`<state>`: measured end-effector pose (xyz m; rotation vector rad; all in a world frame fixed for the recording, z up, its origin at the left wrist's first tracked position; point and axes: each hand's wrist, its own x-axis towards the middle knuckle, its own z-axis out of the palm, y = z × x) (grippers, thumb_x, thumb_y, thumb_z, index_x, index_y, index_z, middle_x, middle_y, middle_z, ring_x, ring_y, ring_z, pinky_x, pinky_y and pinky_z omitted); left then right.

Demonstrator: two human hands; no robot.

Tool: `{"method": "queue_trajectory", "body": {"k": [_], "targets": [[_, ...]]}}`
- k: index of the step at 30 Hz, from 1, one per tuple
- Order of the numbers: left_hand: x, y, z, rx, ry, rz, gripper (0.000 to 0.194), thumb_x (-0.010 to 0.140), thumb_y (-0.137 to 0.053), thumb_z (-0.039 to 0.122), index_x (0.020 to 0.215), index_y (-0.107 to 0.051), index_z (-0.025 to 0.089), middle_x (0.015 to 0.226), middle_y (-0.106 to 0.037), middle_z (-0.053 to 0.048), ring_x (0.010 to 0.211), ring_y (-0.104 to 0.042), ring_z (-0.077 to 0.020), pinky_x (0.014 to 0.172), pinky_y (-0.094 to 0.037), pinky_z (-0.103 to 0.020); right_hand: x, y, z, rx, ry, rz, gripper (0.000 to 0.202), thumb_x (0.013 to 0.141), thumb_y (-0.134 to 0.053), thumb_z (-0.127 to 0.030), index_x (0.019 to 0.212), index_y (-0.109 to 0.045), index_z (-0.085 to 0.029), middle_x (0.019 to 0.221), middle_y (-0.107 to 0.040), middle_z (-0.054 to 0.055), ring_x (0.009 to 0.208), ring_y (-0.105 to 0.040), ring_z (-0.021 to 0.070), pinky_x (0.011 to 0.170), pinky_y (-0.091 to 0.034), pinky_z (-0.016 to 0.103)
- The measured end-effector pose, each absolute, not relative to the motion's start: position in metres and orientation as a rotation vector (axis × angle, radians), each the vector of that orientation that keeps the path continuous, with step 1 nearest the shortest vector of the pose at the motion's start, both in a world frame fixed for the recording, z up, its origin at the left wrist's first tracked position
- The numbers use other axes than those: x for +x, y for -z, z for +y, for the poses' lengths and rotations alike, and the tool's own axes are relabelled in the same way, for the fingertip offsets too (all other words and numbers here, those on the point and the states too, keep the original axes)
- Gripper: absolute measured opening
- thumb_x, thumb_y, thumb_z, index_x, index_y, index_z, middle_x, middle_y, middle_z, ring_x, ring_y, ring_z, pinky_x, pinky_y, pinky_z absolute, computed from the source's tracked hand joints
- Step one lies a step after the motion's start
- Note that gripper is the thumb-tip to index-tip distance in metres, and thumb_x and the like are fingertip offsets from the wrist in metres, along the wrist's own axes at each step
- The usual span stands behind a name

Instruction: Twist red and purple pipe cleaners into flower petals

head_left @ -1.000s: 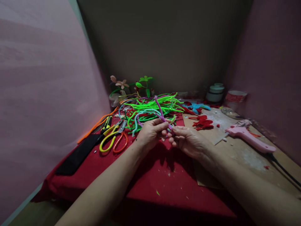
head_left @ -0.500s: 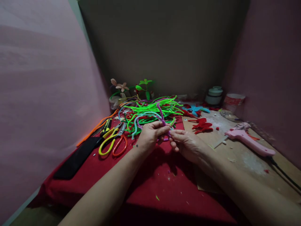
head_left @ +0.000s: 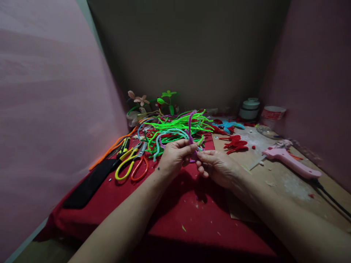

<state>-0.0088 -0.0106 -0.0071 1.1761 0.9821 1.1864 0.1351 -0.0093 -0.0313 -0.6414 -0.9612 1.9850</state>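
A fuzzy purple pipe cleaner (head_left: pixel 189 128) rises from between my two hands, its upper part standing nearly upright. My left hand (head_left: pixel 179 152) pinches it between thumb and forefinger. Close beside, my right hand (head_left: pixel 212 162) is closed on its lower part, the thumb and forefinger pressed together. The fingertips hide the spot where the strand passes between them. Just behind the hands lies a heap of green pipe cleaners (head_left: pixel 175 126), with light blue pipe cleaners (head_left: pixel 164 136) curving across its front.
Scissors (head_left: pixel 134 164) with yellow and red handles and a black flat case (head_left: pixel 90 186) lie left on the red cloth (head_left: pixel 175 219). At right, a board (head_left: pixel 274 190) bears red pipe-cleaner pieces (head_left: pixel 236 144) and a pink glue gun (head_left: pixel 293 164). Pipe-cleaner flowers (head_left: pixel 168 98) stand behind.
The purple pipe cleaner's upper part has swung from leaning left to nearly upright, its tip now higher and further right. Both hands keep their hold with little movement.
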Motion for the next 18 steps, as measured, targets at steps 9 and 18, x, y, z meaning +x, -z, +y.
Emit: {"method": "queue_trajectory", "body": {"k": [9,18], "targets": [[-0.0059,0.0027,-0.0148,1.168,-1.185,0.932,0.022,0.064,-0.071,0.029,0.073,-0.059,0.012,0.058,-0.059,0.001,0.041,-0.051,-0.0061,0.041,-0.039,-0.017,0.1361,0.0296,-0.0113,-0.543,-2.021,-1.033,0.018,0.073,-0.065,-0.027,0.074,-0.060,-0.010,0.067,-0.064,0.006,0.050,-0.059,0.0099,0.044,-0.045,0.020],[-0.0020,0.0065,-0.0131,1.097,-1.232,0.933,0.023,0.064,-0.071,0.028,0.067,-0.053,0.013,0.052,-0.053,0.003,0.042,-0.049,-0.0059,0.042,-0.038,-0.017,0.1337,0.0287,-0.0144,-0.739,-1.921,-1.136,0.024,0.070,-0.067,-0.033,0.068,-0.057,-0.011,0.050,-0.055,-0.002,0.038,-0.054,0.0083,0.033,-0.039,0.016]]}}
